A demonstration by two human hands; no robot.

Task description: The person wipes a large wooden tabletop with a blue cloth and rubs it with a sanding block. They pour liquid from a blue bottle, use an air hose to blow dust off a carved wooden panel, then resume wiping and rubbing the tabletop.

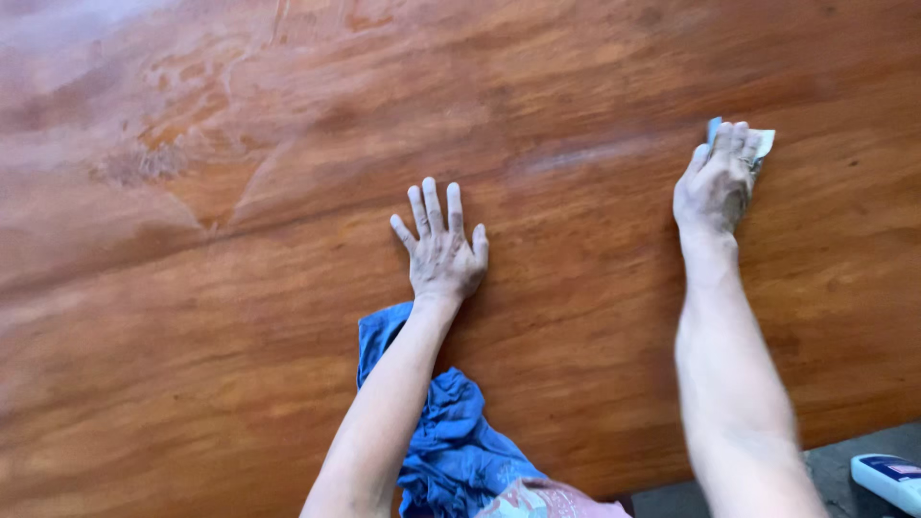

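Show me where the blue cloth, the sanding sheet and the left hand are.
blue cloth point(451, 446), head view, on its crumpled middle.
sanding sheet point(765, 142), head view, on its corner past the fingers.
left hand point(443, 257), head view, on its back.

1 head-worn camera looks steeply down, close over the wooden slab point(240, 317) and both forearms.

arms: both bare from hand to above the elbow, no sleeves in view
left hand point(441, 257): no glove, no ring, no watch; dusty film on fingers
right hand point(715, 182): no glove, wrist bare, same dusty film
clothing: pink patterned fabric point(542, 501), a small patch at the bottom edge of the view
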